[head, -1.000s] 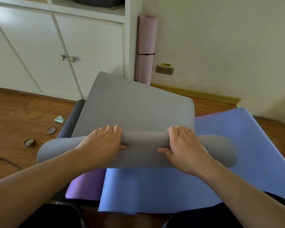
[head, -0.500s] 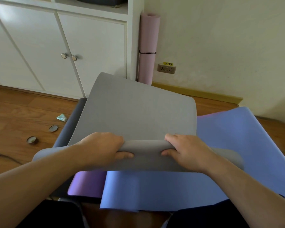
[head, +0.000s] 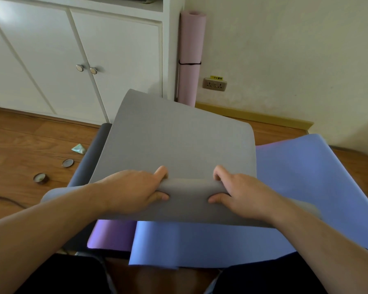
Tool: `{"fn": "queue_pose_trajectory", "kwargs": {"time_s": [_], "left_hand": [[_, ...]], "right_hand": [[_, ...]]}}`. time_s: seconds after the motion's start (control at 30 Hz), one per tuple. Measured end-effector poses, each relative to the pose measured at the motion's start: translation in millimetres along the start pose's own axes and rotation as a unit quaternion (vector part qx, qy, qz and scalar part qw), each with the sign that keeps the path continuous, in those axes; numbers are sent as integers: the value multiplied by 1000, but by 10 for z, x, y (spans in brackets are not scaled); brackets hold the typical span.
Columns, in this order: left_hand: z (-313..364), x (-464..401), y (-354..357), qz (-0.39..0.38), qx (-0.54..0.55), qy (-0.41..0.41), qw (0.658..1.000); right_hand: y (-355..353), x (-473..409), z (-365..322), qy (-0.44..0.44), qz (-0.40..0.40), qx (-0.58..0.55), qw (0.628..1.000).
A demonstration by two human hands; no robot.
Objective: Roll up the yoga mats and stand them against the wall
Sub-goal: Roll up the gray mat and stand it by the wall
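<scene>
Our left hand [head: 134, 192] and right hand [head: 240, 194] grip the grey mat's [head: 179, 143] rolled edge, centre frame, over a blue mat [head: 295, 177].

Your only view comes from the camera on your head, tilted forward and down. It sits close over your left hand [head: 134, 190] and right hand [head: 240, 193] on the grey mat [head: 179, 141], and its wide angle reaches the floor [head: 30, 134], cabinet [head: 115, 60] and wall [head: 285, 49] ahead.

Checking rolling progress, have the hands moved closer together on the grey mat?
Yes. The left hand and right hand sit nearer each other on the grey mat.
</scene>
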State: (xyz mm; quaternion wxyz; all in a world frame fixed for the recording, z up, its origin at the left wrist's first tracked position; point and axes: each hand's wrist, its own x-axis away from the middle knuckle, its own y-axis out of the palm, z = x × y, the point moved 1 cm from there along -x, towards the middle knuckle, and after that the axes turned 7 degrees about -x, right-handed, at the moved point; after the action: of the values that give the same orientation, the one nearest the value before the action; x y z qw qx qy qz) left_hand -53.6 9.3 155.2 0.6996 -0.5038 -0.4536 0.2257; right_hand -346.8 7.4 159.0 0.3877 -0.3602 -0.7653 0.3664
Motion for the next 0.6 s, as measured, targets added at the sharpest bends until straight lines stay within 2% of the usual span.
{"fn": "queue_pose_trajectory", "kwargs": {"time_s": [0.1,0.23,0.47,0.6], "left_hand": [[-2,18,-7,4,-11,11,1000],[39,5,-12,36,-32,-10,999],[144,-61,11,63,0,-93,994],[136,-88,-9,60,-10,-88,994]], "right_hand": [[-18,9,23,-16,-15,-35,999],[-3,-13,25,-34,12,1,999],[68,-80,-148,28,54,77,995],[142,-69,-164,40,45,89,994]]}}
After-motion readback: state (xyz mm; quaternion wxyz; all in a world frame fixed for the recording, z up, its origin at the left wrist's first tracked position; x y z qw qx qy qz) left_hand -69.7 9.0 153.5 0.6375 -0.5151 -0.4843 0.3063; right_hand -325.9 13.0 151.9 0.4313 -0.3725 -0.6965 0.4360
